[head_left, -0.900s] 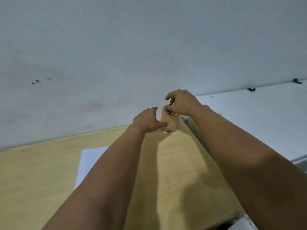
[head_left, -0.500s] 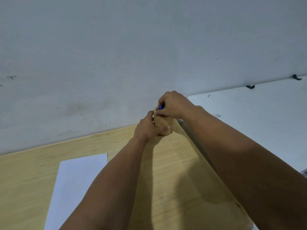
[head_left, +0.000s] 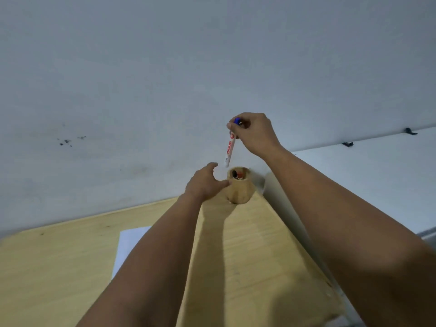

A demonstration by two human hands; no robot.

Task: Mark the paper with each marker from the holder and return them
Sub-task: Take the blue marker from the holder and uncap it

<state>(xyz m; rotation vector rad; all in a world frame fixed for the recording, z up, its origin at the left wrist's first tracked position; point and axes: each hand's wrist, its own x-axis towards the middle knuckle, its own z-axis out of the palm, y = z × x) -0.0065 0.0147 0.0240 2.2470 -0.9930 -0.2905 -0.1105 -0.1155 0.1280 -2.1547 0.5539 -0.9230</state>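
Observation:
A round wooden holder [head_left: 239, 192] stands at the far right corner of the wooden table [head_left: 59, 267], against the wall. Dark and red marker ends show inside its mouth. My right hand [head_left: 256, 134] pinches the blue-capped top of a white marker [head_left: 230, 147], which hangs almost upright just above the holder. My left hand [head_left: 204, 184] rests beside the holder with its thumb touching the holder's left side and its fingers apart. A white sheet of paper [head_left: 128, 246] lies on the table, partly hidden by my left forearm.
A pale wall rises right behind the table, with a few dark specks [head_left: 68, 140] at the left. A white surface [head_left: 377, 180] adjoins the table's right edge, and two dark clips [head_left: 348, 144] sit along its back.
My right hand has risen from the holder's mouth, lifting the blue-capped marker clear of it. My left hand has loosened from around the holder to only its thumb touching.

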